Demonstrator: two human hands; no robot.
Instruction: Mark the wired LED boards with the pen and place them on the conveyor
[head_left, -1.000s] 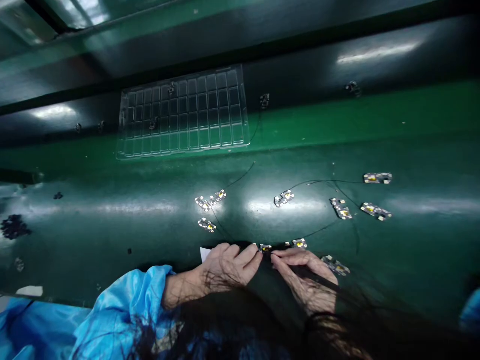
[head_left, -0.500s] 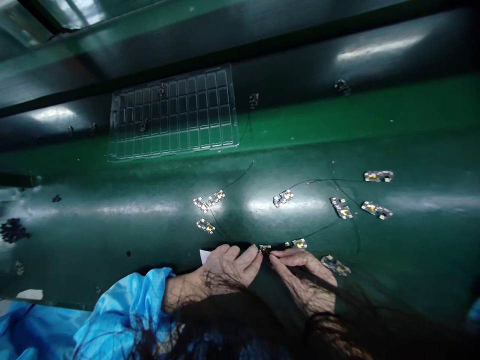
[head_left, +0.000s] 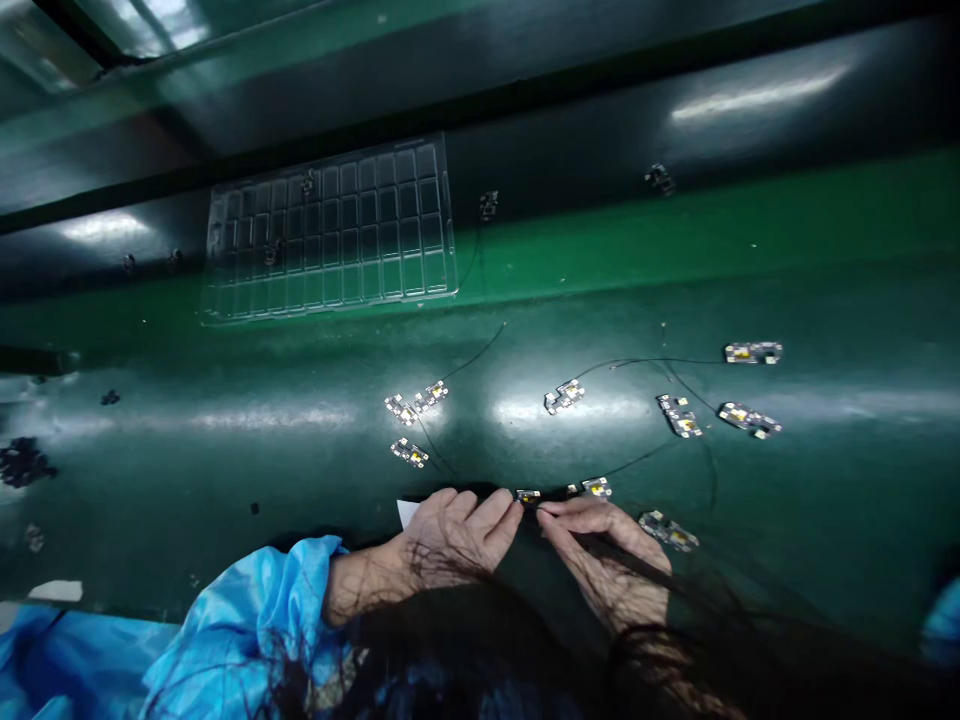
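My left hand [head_left: 454, 535] and my right hand [head_left: 600, 550] meet fingertip to fingertip near the front of the green work surface [head_left: 225, 450]. Both pinch a tiny circuit board [head_left: 529, 496] between them, with a thin black wire trailing from it. A second small board [head_left: 598, 488] lies just right of it, beside my right fingers. A white slip of paper [head_left: 407, 511] peeks out behind my left hand. My own dark hair hangs across the bottom of the view and hides the wrists.
Several small circuit boards with black wires lie scattered on the surface: a cluster [head_left: 415, 403], one in the middle [head_left: 564, 396], others at the right [head_left: 750, 418]. A clear compartment tray [head_left: 330, 235] lies at the back. Blue sleeve [head_left: 247, 620] at lower left.
Both hands stay pinched on the small board with hardly any movement. The view has drifted slightly, so the tray sits a little further left.
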